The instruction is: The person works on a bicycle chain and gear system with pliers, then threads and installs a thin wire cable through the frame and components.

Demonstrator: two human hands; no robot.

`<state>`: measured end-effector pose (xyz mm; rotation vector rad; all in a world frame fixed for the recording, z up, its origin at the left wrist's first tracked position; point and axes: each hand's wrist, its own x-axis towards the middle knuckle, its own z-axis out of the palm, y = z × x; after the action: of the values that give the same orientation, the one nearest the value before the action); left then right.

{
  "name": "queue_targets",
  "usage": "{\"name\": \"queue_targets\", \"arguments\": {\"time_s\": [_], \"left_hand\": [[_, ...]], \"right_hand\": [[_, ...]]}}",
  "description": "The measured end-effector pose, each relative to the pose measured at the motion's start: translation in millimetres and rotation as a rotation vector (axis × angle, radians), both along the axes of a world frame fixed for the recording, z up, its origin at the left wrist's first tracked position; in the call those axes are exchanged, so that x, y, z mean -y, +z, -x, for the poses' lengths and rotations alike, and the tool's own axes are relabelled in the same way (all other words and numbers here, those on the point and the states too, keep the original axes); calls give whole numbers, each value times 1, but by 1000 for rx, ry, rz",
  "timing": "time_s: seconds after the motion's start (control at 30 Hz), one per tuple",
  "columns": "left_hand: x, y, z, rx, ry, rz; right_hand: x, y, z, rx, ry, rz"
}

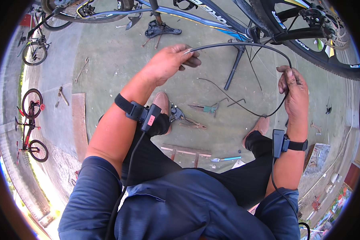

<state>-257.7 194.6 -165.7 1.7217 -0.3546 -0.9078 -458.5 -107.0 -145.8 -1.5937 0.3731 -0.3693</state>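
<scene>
My left hand (177, 60), smudged dark at the fingertips, pinches a black cable (228, 45) near a short silvery stretch at its end. My right hand (291, 89), also grimy, has its fingers closed round the same cable at the right of the loop, from where it sags down and curves back to a free tip below my left hand. Above the cable hangs a dark blue bicycle frame (212, 18) with a black wheel (300, 52). Between my feet lie pliers (193, 124), a green-handled tool (208, 108) and hex keys (236, 102).
A black saddle (163, 32) is under the bicycle. More bicycles (30, 128) stand at the left beside a wrench (82, 70) and a hammer-like tool (62, 95). A wooden piece (186, 151) and a blue-handled tool (226, 159) lie near my legs.
</scene>
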Motion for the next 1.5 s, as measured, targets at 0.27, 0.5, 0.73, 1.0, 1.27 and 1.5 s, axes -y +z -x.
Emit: {"name": "queue_targets", "arguments": {"time_s": [0.27,0.5,0.73,1.0,1.27,1.5], "left_hand": [[-10,21,-5,145,-119,258],[7,24,8,313,-112,140],[30,17,34,456,-135,54],[49,21,55,468,-176,116],[54,22,72,473,-237,119],[50,21,73,446,-307,68]], "right_hand": [[16,1,3,-116,-83,139],[16,7,9,-89,-139,285],[-23,18,-8,62,-36,791],[-56,13,-25,176,67,1055],[-71,5,-23,284,154,1120],[-70,-1,-19,267,167,1106]]}}
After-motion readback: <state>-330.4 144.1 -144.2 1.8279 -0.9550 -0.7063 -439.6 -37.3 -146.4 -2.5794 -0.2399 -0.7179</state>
